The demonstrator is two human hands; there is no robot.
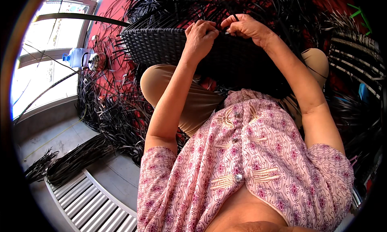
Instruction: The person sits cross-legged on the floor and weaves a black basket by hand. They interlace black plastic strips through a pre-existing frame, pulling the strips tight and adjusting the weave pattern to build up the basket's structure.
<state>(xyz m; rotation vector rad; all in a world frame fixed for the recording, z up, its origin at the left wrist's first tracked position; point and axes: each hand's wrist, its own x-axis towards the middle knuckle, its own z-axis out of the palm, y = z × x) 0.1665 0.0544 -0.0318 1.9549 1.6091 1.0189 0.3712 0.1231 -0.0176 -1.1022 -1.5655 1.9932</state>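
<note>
black woven panel (161, 46), pink paisley blouse (258, 159), tan trousers (193, 99), blk strips (76, 159)

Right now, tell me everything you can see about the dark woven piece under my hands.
The woven panel is black, made of flat plastic-looking strips interlaced in a tight, even weave. It stands roughly upright across the person's lap, its top edge level. Loose black strips fan out from its upper edge and sides, so the weave looks unfinished there. The left hand rests closed on the top edge, and the right hand pinches at the same edge beside it. Its lower part is hidden behind the arms and knees.
</note>
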